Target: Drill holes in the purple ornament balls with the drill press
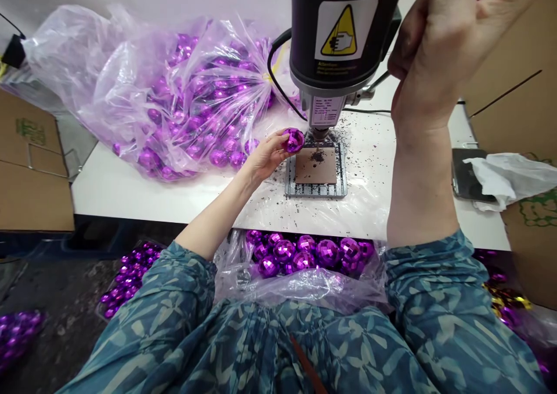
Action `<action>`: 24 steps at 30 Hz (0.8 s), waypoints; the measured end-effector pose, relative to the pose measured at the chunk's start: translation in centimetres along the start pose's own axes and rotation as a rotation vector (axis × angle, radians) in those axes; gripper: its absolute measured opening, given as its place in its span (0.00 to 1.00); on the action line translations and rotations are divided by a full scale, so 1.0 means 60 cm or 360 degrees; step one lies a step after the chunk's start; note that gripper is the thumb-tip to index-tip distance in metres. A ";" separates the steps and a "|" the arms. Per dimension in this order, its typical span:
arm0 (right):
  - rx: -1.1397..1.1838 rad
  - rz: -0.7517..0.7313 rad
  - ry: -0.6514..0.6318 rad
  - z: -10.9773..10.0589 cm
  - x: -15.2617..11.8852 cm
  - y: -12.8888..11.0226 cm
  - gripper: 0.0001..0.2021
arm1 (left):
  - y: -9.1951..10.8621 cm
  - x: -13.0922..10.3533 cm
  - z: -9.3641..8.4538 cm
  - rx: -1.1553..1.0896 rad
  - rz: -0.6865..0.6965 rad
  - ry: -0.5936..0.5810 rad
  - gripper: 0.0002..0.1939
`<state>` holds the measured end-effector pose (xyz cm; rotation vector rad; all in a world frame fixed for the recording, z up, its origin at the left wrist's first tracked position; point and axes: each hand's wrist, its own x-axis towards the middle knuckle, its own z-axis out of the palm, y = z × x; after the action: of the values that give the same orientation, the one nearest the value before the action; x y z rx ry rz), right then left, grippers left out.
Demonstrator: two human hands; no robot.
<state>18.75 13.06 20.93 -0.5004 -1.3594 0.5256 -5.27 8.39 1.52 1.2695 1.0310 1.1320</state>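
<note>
Left hand [268,157] pinched purple ball [295,141] near chuck [319,133], perhaps side-on to spare fingers | right hand [444,46] curled high beside drill press [304,63]; I couldn't tell what it gripped

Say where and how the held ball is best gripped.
Likely around its left side, from the left, as the left hand does: the ball is round, shows no handle, and has the machine close on its right.
</note>
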 end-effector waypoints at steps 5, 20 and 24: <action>0.0090 0.0006 0.0185 0.001 -0.011 -0.013 0.22 | 0.012 -0.012 0.025 -0.0364 -0.0188 0.0027 0.19; 0.0007 0.0083 0.0076 0.001 -0.015 -0.043 0.18 | 0.042 -0.067 0.044 -0.0827 -0.0360 -0.0035 0.21; -0.0040 0.0008 0.0028 0.003 -0.015 -0.046 0.16 | 0.041 -0.070 0.044 -0.0798 -0.0337 -0.0047 0.20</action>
<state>18.65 10.33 21.96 -0.5280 -1.3495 0.5075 -3.53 3.73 3.96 0.7582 0.7721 1.1132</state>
